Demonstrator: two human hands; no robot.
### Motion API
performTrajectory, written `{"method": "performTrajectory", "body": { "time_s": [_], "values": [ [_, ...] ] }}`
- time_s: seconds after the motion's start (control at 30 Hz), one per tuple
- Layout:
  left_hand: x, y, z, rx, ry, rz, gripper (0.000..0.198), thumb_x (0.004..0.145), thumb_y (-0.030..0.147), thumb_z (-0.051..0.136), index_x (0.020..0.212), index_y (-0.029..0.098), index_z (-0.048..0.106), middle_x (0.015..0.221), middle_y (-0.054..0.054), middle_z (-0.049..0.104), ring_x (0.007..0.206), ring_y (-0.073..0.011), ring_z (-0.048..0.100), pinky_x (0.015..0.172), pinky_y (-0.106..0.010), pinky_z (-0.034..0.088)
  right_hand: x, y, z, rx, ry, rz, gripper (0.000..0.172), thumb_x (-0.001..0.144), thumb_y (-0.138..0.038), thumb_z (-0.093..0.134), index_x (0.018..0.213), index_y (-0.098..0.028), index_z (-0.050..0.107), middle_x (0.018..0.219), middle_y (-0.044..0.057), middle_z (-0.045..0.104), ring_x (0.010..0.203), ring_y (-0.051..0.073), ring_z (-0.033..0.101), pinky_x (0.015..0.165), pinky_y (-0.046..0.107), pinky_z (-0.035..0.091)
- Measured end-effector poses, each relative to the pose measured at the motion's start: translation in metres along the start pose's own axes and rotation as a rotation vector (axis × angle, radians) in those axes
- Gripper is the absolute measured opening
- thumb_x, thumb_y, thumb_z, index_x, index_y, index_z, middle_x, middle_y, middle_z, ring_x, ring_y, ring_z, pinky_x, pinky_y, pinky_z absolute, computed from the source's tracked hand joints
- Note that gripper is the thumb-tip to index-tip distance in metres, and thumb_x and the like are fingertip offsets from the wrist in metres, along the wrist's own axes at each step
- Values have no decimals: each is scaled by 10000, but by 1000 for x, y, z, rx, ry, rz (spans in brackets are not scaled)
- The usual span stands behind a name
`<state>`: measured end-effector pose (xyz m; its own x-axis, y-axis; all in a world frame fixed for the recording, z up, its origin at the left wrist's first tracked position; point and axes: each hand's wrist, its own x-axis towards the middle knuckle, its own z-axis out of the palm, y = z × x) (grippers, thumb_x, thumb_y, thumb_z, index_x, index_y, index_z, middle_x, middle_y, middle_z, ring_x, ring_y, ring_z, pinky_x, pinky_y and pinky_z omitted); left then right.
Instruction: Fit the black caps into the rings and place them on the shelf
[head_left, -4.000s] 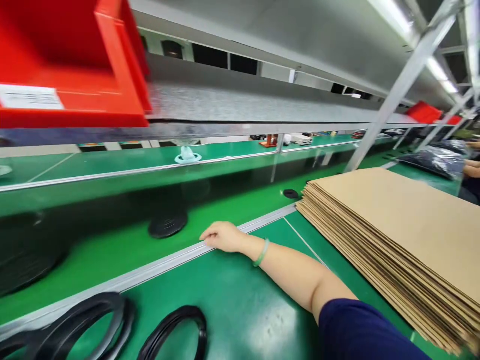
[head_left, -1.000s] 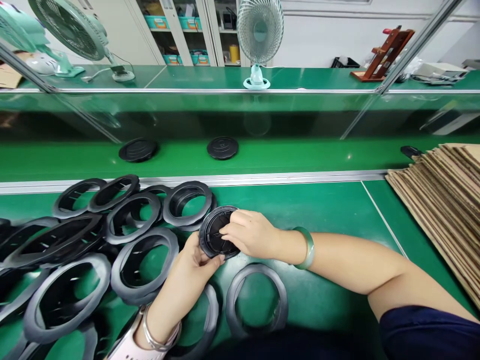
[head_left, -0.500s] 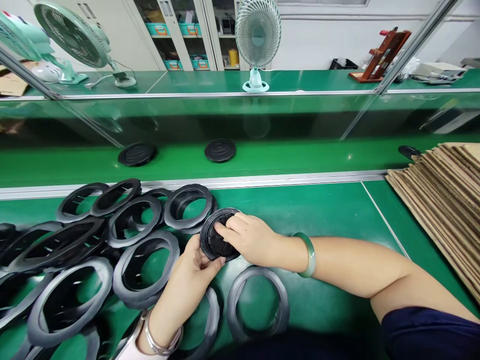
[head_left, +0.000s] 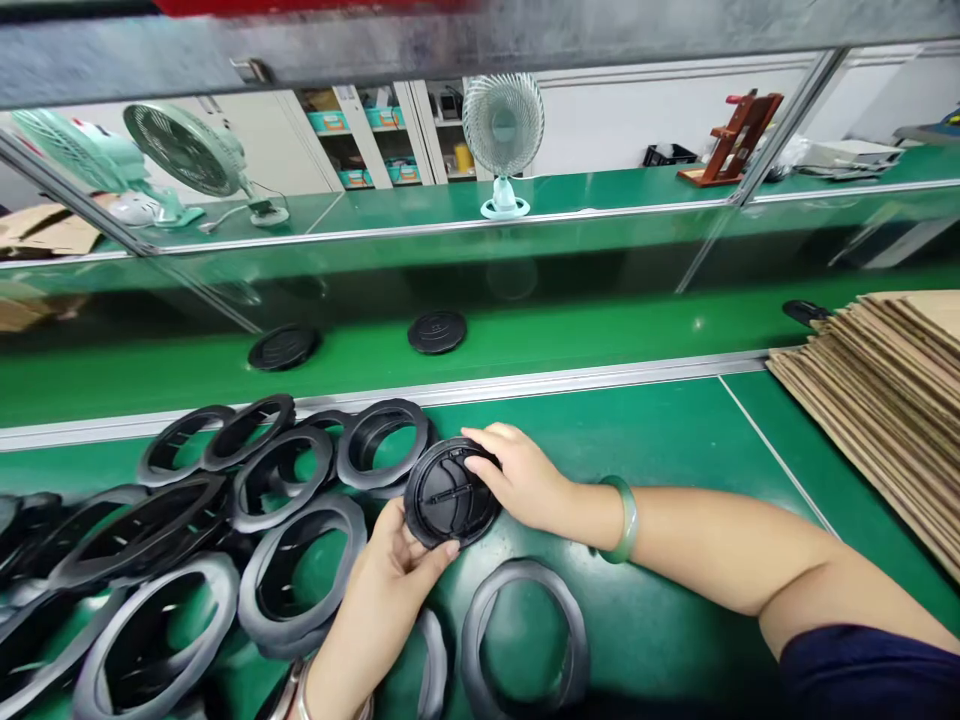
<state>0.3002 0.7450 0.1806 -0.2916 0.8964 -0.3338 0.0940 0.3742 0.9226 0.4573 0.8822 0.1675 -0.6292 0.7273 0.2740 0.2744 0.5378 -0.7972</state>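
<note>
Green matting covers the worktop (head_left: pixel 645 440), whose far edge is a metal rail (head_left: pixel 525 382); beyond it two black discs (head_left: pixel 436 332) lie on a green conveyor belt (head_left: pixel 570 345), and corrugated cardboard sheets (head_left: pixel 885 370) stack up at the right edge. Just right of a heap of overlapping black rubbery rings (head_left: pixel 259 575), a ribbed black plastic disc (head_left: pixel 450 492) is tilted with its hollow face up. The left hand (head_left: pixel 390 610) cups its lower rim with fingers part open, while the right hand (head_left: pixel 521 478) curves over the upper rim, pinching it lightly so the inner ribs stay in view.
</note>
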Motion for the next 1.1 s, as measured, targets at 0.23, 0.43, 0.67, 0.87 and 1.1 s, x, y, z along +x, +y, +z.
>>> {"method": "performTrajectory", "body": {
  "time_s": [0.23, 0.43, 0.67, 0.87, 1.1],
  "values": [
    [0, -12, -3, 151, 24, 41, 596, 737, 371, 753, 1257, 220, 505, 776, -1, 682, 764, -251, 699, 710, -361, 573, 6, 8, 9, 300, 2, 172, 163, 823, -189, 754, 880, -181, 602, 899, 4, 632, 887, 178, 592, 809, 330, 487],
    [1, -15, -4, 157, 6, 63, 587, 748, 331, 739, 1274, 214, 506, 774, -5, 686, 787, -260, 706, 722, -366, 579, 6, 9, 14, 363, 29, 220, 256, 749, -187, 812, 811, -182, 563, 818, -27, 585, 785, 157, 553, 714, 290, 446],
    [3, -16, -6, 162, -6, 36, 631, 745, 335, 759, 1299, 217, 481, 914, -40, 731, 773, -245, 709, 700, -355, 579, 13, 15, 10, 488, -109, 257, 294, 726, -297, 838, 836, -180, 591, 809, -30, 624, 756, 149, 582, 690, 275, 474],
    [5, -17, -4, 17, -62, 23, 640, 731, 307, 781, 1277, 225, 456, 1200, -91, 703, 1039, -271, 696, 859, -370, 576, 18, 13, -6, 632, -442, 237, 622, 489, -356, 961, 1002, -192, 651, 983, -1, 699, 927, 210, 652, 824, 320, 529],
    [5, -13, 1, -64, -120, -26, 678, 717, 279, 798, 1276, 209, 421, 1230, -111, 680, 1048, -261, 687, 889, -366, 566, 21, 6, -6, 557, -472, 291, 627, 431, -386, 978, 939, -197, 662, 937, -7, 699, 862, 211, 655, 791, 320, 532]
  ]
}}
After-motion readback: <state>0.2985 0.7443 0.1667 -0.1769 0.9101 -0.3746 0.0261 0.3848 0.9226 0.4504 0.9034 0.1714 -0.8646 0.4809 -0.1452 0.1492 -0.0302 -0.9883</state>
